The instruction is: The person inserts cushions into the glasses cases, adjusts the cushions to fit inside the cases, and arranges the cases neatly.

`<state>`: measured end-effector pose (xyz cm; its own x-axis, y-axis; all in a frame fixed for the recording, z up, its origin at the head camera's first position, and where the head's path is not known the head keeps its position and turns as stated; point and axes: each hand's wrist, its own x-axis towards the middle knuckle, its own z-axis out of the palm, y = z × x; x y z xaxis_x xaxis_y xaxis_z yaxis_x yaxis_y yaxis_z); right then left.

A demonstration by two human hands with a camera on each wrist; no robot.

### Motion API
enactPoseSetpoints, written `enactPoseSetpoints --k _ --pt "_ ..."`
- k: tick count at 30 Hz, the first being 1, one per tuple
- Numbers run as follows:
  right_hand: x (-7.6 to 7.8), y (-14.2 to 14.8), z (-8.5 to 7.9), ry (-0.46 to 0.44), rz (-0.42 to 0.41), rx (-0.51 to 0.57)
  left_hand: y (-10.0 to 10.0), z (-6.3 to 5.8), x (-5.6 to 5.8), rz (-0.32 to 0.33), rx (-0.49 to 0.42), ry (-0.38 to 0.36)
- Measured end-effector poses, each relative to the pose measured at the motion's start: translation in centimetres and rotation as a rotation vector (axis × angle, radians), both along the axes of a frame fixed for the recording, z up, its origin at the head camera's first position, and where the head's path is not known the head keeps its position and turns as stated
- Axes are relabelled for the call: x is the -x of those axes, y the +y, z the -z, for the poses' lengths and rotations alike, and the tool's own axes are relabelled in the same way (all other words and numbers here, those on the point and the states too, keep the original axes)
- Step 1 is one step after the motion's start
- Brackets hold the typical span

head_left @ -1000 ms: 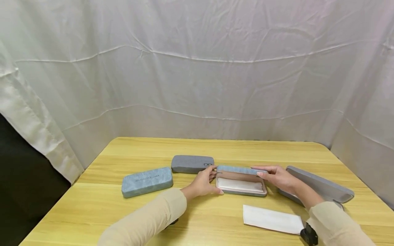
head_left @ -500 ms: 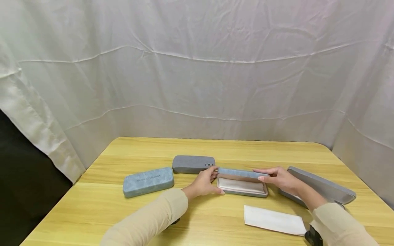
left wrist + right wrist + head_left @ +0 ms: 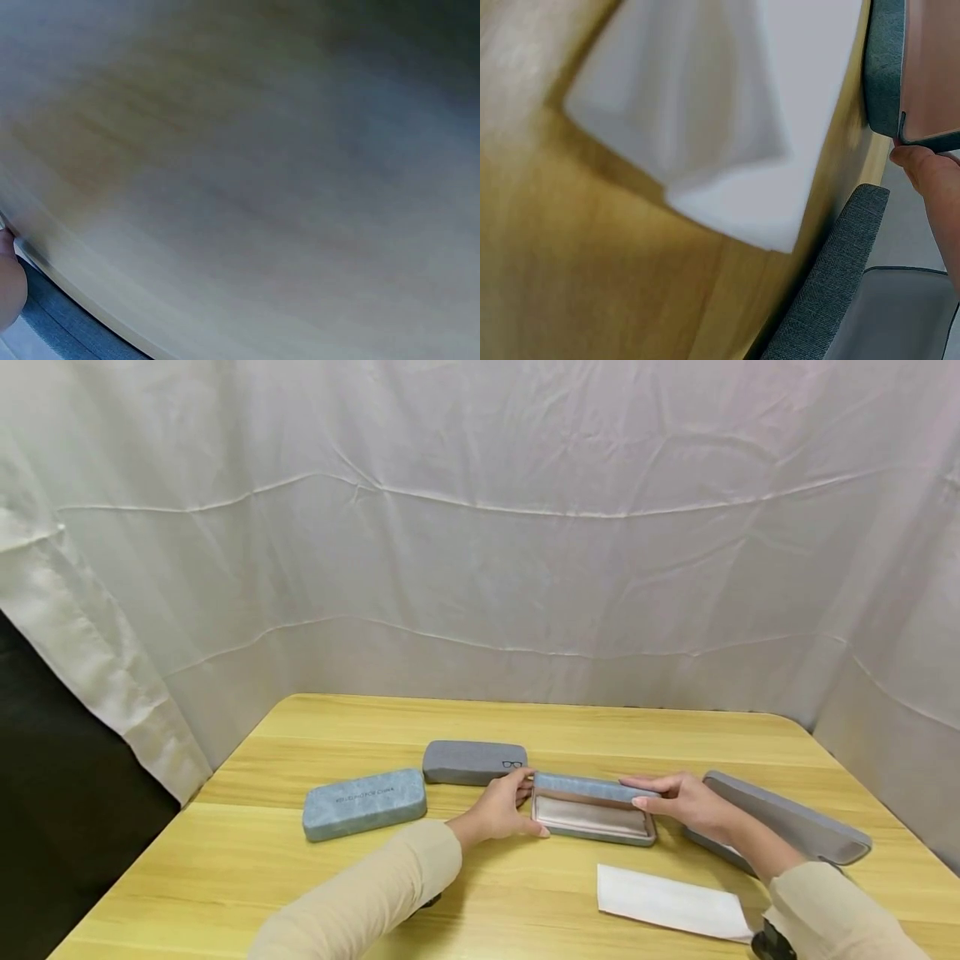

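Observation:
A blue glasses case point(image 3: 596, 787) lies on the table with its lid part raised, in front of me and right of centre. Inside its pale pink-lined base rests a folded whitish cloth point(image 3: 588, 817). My left hand point(image 3: 497, 810) grips the base at its left end, thumb at the front corner and fingers behind. At the right end, my right hand point(image 3: 686, 802) pinches the lid between thumb and fingers; the right wrist view shows its thumb point(image 3: 915, 157) at the lid's corner. In the left wrist view only a fingertip point(image 3: 10, 289) shows, over a grey-blue edge.
A closed blue case with lettering point(image 3: 365, 804) lies at the left, and a closed grey case with a glasses print point(image 3: 472, 762) stands behind my left hand. An open grey case point(image 3: 787, 814) is beyond my right wrist. A white folded cloth point(image 3: 671, 900) lies nearer me.
The blue case's lid has come down slightly with my right hand, so its opening looks narrower. My left hand keeps its hold on the base. The head view has shifted a little.

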<state>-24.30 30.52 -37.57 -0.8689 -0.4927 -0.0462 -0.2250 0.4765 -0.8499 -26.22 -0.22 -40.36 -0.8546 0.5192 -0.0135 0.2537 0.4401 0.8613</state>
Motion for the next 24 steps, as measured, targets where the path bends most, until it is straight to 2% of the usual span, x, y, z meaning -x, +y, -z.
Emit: enactPoseSetpoints --k 11,24 --pt "-0.13 -0.10 0.08 0.016 0.016 -0.028 -0.05 0.14 0.03 0.007 0.010 0.016" --pt "-0.07 -0.26 0.55 0.003 0.009 0.046 -0.11 0.31 0.12 0.013 0.003 0.018"
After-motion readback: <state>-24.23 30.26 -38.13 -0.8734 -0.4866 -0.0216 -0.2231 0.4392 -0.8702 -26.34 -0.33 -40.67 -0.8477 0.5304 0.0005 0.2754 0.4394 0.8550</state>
